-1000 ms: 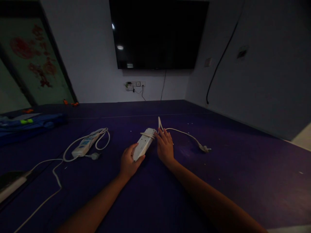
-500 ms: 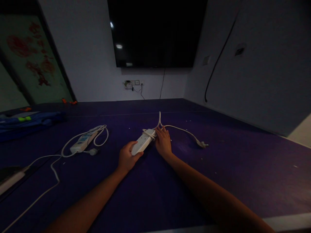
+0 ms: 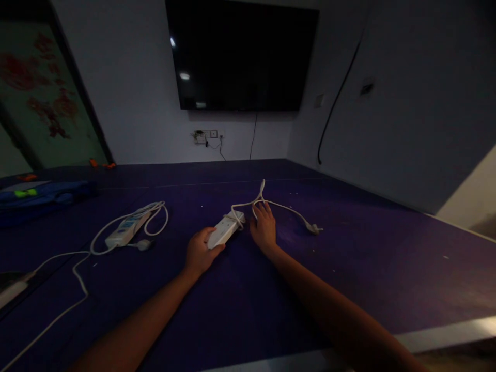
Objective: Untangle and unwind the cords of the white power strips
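Note:
My left hand (image 3: pixel 201 251) grips the near end of a white power strip (image 3: pixel 225 230), its thumb along the right side and fingers on the left. The strip lies angled on the purple surface, with white cord (image 3: pixel 240 206) looped round its far end. Just right of that end, my right hand (image 3: pixel 264 227) is closed on the cord, its fingertips partly covering a bend. Beyond the fingers a narrow loop of cord stands out. From there the cord runs right to a plug (image 3: pixel 313 228) lying on the surface.
A second power strip (image 3: pixel 127 230) with coiled cord and its plug (image 3: pixel 144 245) lies to the left. Another white strip (image 3: pixel 13 293) is at the left edge, with a folded blue cloth (image 3: pixel 58 194) behind. A television (image 3: pixel 244 57) hangs above wall sockets (image 3: pixel 209 134).
My right hand has moved slightly away from the strip, drawing the cord off to the right so a wider bend shows. My left hand still holds the strip. The view has shifted slightly.

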Available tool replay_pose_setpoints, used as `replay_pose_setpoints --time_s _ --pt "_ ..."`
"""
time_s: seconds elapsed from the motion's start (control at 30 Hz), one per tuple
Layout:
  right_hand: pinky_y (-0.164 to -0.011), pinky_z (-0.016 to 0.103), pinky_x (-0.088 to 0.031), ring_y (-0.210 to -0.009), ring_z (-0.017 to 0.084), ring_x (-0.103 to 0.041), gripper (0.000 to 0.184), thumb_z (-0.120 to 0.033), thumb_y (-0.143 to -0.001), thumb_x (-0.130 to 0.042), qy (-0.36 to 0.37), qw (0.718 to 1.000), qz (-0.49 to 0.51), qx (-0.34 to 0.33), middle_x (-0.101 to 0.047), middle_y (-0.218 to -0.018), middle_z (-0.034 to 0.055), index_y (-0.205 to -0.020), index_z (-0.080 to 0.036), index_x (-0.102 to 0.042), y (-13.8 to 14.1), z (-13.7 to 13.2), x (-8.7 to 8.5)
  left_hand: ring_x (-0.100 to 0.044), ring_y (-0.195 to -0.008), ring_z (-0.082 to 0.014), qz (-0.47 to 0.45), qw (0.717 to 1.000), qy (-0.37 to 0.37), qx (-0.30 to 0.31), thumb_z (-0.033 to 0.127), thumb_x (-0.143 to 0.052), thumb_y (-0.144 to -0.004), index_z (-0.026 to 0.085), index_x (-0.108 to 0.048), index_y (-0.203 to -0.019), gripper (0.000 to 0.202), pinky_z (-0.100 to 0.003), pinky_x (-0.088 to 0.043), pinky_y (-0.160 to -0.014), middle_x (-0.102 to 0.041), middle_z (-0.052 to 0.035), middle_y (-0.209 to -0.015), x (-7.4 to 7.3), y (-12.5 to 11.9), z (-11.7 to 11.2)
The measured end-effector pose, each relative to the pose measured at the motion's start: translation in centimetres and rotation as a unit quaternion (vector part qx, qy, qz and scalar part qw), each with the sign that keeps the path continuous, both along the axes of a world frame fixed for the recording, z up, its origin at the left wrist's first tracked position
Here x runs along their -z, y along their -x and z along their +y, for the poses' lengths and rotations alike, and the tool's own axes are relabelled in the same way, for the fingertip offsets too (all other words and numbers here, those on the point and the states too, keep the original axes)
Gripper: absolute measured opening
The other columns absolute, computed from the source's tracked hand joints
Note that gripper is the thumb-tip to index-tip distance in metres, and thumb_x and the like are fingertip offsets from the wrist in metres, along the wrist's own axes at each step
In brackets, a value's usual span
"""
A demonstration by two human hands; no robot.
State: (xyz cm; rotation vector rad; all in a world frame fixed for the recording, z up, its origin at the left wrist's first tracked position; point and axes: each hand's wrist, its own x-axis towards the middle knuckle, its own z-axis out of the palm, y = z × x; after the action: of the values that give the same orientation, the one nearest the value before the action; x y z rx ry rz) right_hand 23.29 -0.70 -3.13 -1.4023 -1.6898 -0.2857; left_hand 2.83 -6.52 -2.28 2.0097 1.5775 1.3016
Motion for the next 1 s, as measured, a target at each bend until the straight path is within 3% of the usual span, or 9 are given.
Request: replay_pose_setpoints --time_s 0.13,0.2,0.33,0.5,0.6,0.73,0.87,1.0 --pt "-0.098 0.043 -0.027 -0.127 0.025 -0.018 0.044 -0.014 -0.075 -0.042 -0.002 1.000 -0.009 0.003 -0.044 -0.126 0.0129 -0.119 -0.013 -0.048 -2.8 -0.5 0.8 -0.059 -0.088 -0.0207 0.035 0.999 0.000 -0.006 0.030 -0.066 -0.060 0.021 -0.057 -0.102 0.044 -0.033 -0.045 -0.075 -0.063 -0.0055 -0.100 -0.3 -0.1 -0.2" --pt "-0.097 0.043 -0.029 -0.125 0.027 -0.025 0.042 -0.016 -0.075 -0.043 0.010 1.000 0.002 0.011 -0.048 -0.122 0.0146 -0.116 -0.011 -0.050 -4.5 -0.5 1.3 -0.058 -0.088 -0.0206 0.050 0.999 -0.002 0.001 0.030 -0.066 -0.060 0.021 -0.056 -0.103 0.045 -0.032 -0.045 -0.075 -0.063 -0.0053 -0.101 -0.3 -0.2 -0.4" --pt "-0.084 0.037 -0.041 -0.097 0.023 -0.054 0.035 -0.022 -0.075 -0.045 0.076 0.993 0.084 0.042 -0.061 -0.101 0.0118 -0.108 -0.012 -0.056 -6.7 -0.2 1.6 -0.057 -0.085 -0.0213 0.098 0.995 -0.005 0.006 0.033 -0.066 -0.059 0.021 -0.057 -0.103 0.046 -0.033 -0.044 -0.074 -0.062 -0.0055 -0.097 -0.6 -0.6 -0.9" --pt "-0.073 0.031 -0.044 -0.075 0.019 -0.059 0.028 -0.024 -0.078 -0.042 0.065 0.990 0.109 0.057 -0.065 -0.086 0.0085 -0.095 -0.014 -0.062 -6.4 -0.5 0.6 -0.057 -0.084 -0.0228 0.133 0.991 -0.027 0.018 0.034 -0.064 -0.059 0.022 -0.057 -0.103 0.046 -0.033 -0.044 -0.073 -0.062 -0.0054 -0.091 -0.9 -0.7 -1.4" --pt "-0.076 0.033 -0.043 -0.081 0.021 -0.057 0.027 -0.024 -0.080 -0.039 0.023 0.996 0.075 0.050 -0.064 -0.087 0.0089 -0.091 -0.015 -0.062 -5.5 -1.1 -0.1 -0.056 -0.084 -0.0224 0.134 0.990 -0.036 0.019 0.034 -0.064 -0.060 0.023 -0.056 -0.103 0.046 -0.033 -0.044 -0.072 -0.062 -0.0044 -0.091 -0.8 -0.7 -1.3" --pt "-0.085 0.033 -0.040 -0.099 0.019 -0.052 0.028 -0.021 -0.081 -0.039 -0.003 0.999 0.012 -0.038 -0.059 -0.104 0.0084 -0.101 -0.017 -0.058 -4.3 -1.8 -0.6 -0.056 -0.085 -0.0216 0.138 0.990 -0.033 0.023 0.034 -0.064 -0.060 0.023 -0.055 -0.104 0.046 -0.033 -0.044 -0.073 -0.061 -0.0040 -0.094 -0.6 -0.6 -1.1" --pt "-0.086 0.030 -0.041 -0.108 0.017 -0.046 0.034 -0.019 -0.081 -0.039 0.042 0.993 -0.039 -0.100 -0.048 -0.123 0.0058 -0.113 -0.021 -0.052 -3.2 -2.3 -0.7 -0.056 -0.086 -0.0215 0.149 0.988 -0.031 0.031 0.034 -0.064 -0.061 0.022 -0.054 -0.104 0.046 -0.033 -0.044 -0.073 -0.061 -0.0045 -0.096 -0.6 -0.5 -1.1" --pt "-0.080 0.028 -0.044 -0.102 0.017 -0.051 0.034 -0.019 -0.081 -0.040 0.109 0.989 -0.050 -0.086 -0.044 -0.126 0.0036 -0.112 -0.023 -0.053 -2.7 -2.8 -0.9 -0.055 -0.088 -0.0217 0.161 0.986 -0.030 0.042 0.035 -0.063 -0.061 0.021 -0.054 -0.105 0.047 -0.033 -0.045 -0.074 -0.060 -0.0055 -0.099 -0.7 -0.6 -1.3"
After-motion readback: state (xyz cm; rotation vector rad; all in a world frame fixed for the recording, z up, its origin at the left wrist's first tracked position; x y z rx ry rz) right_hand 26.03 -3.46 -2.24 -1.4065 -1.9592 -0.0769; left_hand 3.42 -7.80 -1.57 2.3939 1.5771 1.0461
